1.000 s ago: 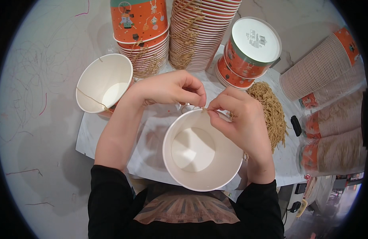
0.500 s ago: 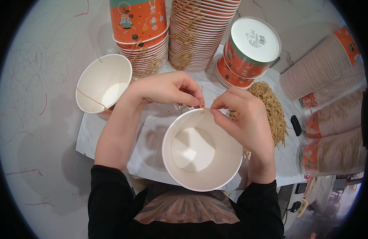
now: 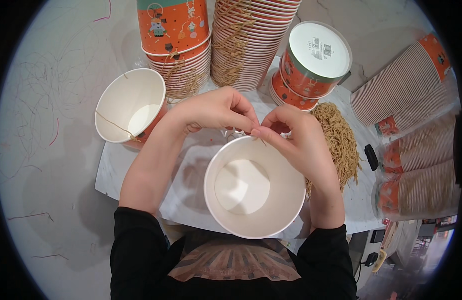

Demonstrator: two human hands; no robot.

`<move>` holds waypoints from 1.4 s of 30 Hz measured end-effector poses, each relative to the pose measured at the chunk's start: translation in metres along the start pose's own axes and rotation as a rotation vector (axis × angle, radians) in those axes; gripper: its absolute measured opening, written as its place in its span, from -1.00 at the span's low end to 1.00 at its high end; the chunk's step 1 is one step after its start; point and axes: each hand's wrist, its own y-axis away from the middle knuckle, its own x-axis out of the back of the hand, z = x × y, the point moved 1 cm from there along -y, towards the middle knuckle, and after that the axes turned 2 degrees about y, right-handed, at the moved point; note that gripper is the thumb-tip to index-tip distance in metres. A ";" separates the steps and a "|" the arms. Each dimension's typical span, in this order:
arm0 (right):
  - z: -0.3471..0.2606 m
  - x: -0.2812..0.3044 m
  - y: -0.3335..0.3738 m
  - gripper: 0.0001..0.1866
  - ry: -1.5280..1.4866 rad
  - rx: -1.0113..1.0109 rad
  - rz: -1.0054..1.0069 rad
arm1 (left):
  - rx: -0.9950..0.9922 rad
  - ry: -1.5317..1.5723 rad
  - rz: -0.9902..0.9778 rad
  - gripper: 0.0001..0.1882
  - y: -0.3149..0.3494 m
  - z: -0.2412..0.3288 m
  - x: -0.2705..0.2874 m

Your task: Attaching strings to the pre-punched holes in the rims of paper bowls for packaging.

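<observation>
A white paper bucket (image 3: 283, 200) stands in front of me with its mouth toward me. At its far rim, my left hand (image 3: 216, 111) and my right hand (image 3: 303, 135) meet with fingertips nearly touching, both pinched closed. A short end of thin tan paper cord (image 3: 261, 140) shows beneath the fingertips, hanging over the rim into the bucket. The rest of the cord is hidden by the fingers. Beside my left forearm leans another bucket (image 3: 113, 102), orange outside, with a tan cord handle (image 3: 113, 122) across its mouth.
Behind my hands rise nested orange buckets (image 3: 173, 30) and a tall stack (image 3: 258, 40) with cord handles. Upturned buckets (image 3: 316, 57) stand at the back right, near a heap of tan cord (image 3: 338, 142). Bagged bucket stacks (image 3: 421, 192) lie at the right, by a black object (image 3: 371, 157).
My right hand has shifted left along the rim and now meets the left fingertips. The bucket has hardly moved.
</observation>
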 end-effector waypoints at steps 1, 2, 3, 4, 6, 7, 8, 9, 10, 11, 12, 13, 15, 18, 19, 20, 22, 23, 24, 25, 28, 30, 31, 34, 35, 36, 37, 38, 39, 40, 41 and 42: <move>0.002 -0.002 -0.001 -0.67 -0.019 -0.004 -0.025 | 0.001 0.000 0.000 -0.86 0.000 -0.001 0.001; 0.003 -0.003 -0.001 -0.67 -0.020 -0.004 -0.025 | -0.002 0.002 0.004 -0.86 0.000 -0.003 0.002; 0.005 -0.004 -0.002 -0.68 -0.033 0.009 -0.023 | -0.006 0.005 0.008 -0.85 0.000 -0.004 0.003; 0.006 -0.004 -0.002 -0.68 -0.046 0.023 -0.020 | -0.006 0.006 0.008 -0.85 0.000 -0.004 0.003; 0.004 0.001 -0.002 -0.69 -0.059 0.016 -0.015 | 0.006 0.031 0.011 -0.85 0.001 -0.002 0.003; 0.004 0.003 -0.002 -0.70 -0.071 0.009 -0.008 | 0.006 0.030 0.012 -0.85 0.001 -0.003 0.004; 0.005 0.003 -0.003 -0.70 -0.072 0.011 -0.009 | -0.006 0.037 0.009 -0.85 0.002 -0.004 0.004; 0.008 0.003 -0.003 -0.71 -0.075 0.020 0.030 | -0.019 0.045 0.001 -0.85 0.001 -0.004 0.004; 0.010 0.003 -0.003 -0.71 -0.078 0.030 0.069 | -0.020 0.045 -0.001 -0.85 0.000 -0.004 0.004; 0.008 0.004 -0.002 -0.71 -0.076 0.029 0.070 | -0.015 0.044 0.005 -0.85 0.000 -0.002 0.003; 0.006 0.006 -0.003 -0.71 -0.088 -0.007 0.037 | -0.008 0.044 0.015 -0.85 0.001 -0.001 0.002; 0.005 0.006 -0.003 -0.72 -0.100 -0.043 0.005 | -0.007 0.044 0.017 -0.85 0.002 0.000 0.002; 0.004 0.003 -0.003 -0.72 -0.093 0.005 -0.042 | -0.011 0.007 0.018 -0.85 0.004 0.002 0.002; 0.002 -0.001 -0.003 -0.73 -0.086 0.051 -0.075 | -0.021 -0.026 0.029 -0.86 0.005 0.003 0.003; 0.002 -0.002 -0.004 -0.74 -0.087 0.052 -0.063 | -0.020 -0.026 0.029 -0.86 0.005 0.003 0.003; 0.003 -0.002 -0.004 -0.74 -0.087 0.051 -0.064 | -0.023 -0.010 0.042 -0.86 0.005 0.002 0.003; 0.005 -0.001 -0.004 -0.80 -0.124 0.100 -0.052 | -0.025 0.005 0.057 -0.87 0.005 0.002 0.004; 0.005 -0.001 -0.004 -0.80 -0.124 0.101 -0.052 | -0.028 0.006 0.048 -0.87 0.005 0.001 0.003; 0.006 -0.002 -0.004 -0.82 -0.147 0.103 -0.054 | -0.031 0.008 0.037 -0.87 0.004 0.000 0.003; 0.006 -0.002 -0.004 -0.84 -0.171 0.105 -0.057 | -0.031 0.008 0.037 -0.87 0.004 0.001 0.003; 0.007 0.002 -0.004 -0.85 -0.221 0.062 -0.041 | -0.017 0.001 0.036 -0.86 0.003 0.000 0.003; 0.008 0.007 -0.003 -0.85 -0.227 0.062 -0.035 | -0.023 0.016 0.042 -0.85 0.002 -0.001 0.004; 0.009 0.010 -0.002 -0.86 -0.234 0.062 -0.030 | -0.023 0.016 0.042 -0.85 0.002 -0.001 0.004; 0.008 0.018 0.001 -0.83 -0.134 0.062 0.016 | -0.010 0.008 0.052 -0.85 0.003 -0.001 0.004; 0.005 0.018 0.003 -0.83 -0.134 0.062 0.015 | -0.007 0.011 0.055 -0.85 0.003 0.000 0.004; 0.002 0.019 0.005 -0.78 -0.071 0.098 0.039 | -0.005 0.013 0.056 -0.85 0.003 0.000 0.004; -0.001 0.018 0.007 -0.72 -0.008 0.133 0.063 | -0.006 0.013 0.055 -0.85 0.003 0.000 0.004; -0.004 0.016 0.008 -0.72 -0.008 0.133 0.064 | -0.006 0.017 0.054 -0.86 0.003 0.000 0.004; -0.007 0.012 0.009 -0.66 0.026 0.170 0.056 | -0.004 0.020 0.052 -0.86 0.003 0.000 0.004; -0.010 0.008 0.009 -0.60 0.060 0.208 0.049 | -0.004 0.019 0.052 -0.86 0.003 0.000 0.004; -0.011 0.005 0.008 -0.57 0.091 0.232 0.033 | -0.008 0.014 0.059 -0.87 0.003 0.001 0.003; -0.011 0.001 0.008 -0.57 0.090 0.231 0.034 | -0.012 0.011 0.065 -0.87 0.004 0.001 0.003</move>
